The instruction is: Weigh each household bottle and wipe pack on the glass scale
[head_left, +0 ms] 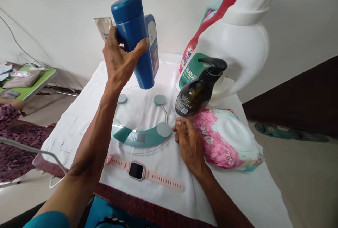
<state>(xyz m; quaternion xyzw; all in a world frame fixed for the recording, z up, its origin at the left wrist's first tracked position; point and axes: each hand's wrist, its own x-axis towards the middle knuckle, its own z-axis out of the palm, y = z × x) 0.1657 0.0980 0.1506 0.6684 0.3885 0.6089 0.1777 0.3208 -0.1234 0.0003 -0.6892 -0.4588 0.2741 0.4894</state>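
Observation:
My left hand point(120, 57) is wrapped round a blue thermos bottle point(134, 41), held tilted in the air above a glass bathroom scale point(132, 110). The scale has round teal-grey pads and a teal band, and its lit display point(136, 137) shows zeros. My right hand point(188, 143) lies on the cloth with its fingers curled, right at the scale's right edge; no object shows in it. Whether its fingertips touch the glass I cannot tell. In front of the scale lies a pink-strapped smartwatch point(136, 170), screen dark.
Right of the scale stand a dark pump bottle point(194, 96), a green-labelled bottle point(191, 68), a red bottle point(195, 38) and a big white jug point(235, 41). A pink wipes pack point(224, 138) lies nearer. Behind the thermos are a blue bottle point(154, 45) and beige tube point(102, 25). A person's patterned sleeve point(10, 115) shows left.

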